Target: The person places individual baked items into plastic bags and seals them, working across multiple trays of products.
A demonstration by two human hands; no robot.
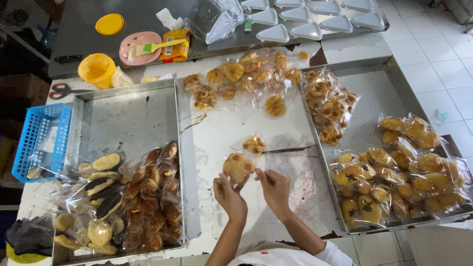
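A: Held at centre table: a bear-shaped pastry in a clear wrapper (pixel 238 167). Left hand (pixel 228 193) closed on its lower edge from seven o'clock, fingers pinched narrow. Right hand (pixel 274 187) pinching the wrapper's edge at four o'clock, likely to keep the film taut.

B: Just beyond, at twelve o'clock?

A: Another wrapped pastry (pixel 254 145), lying alone on the white table (pixel 221 133). Farther up, a loose heap of wrapped pastries (pixel 241 79), probably kept within easy reach.

B: And out to the sides?

A: At nine o'clock, a metal tray (pixel 123 118), near half filled with bagged dark and pale pastries (pixel 123 202). At three o'clock, a second tray (pixel 367 103) with bagged golden buns (pixel 394 172), sorted apart by kind, it seems. At eleven, a yellow cup (pixel 96 69), a pink plate with a brush (pixel 140 48); at ten, a blue basket (pixel 39 138).

B: Anything unclear?

A: Wrapper open or sealed: impossible to tell. Fingertips partly hidden behind the pastry. Left tray's near corner cut off by the frame.
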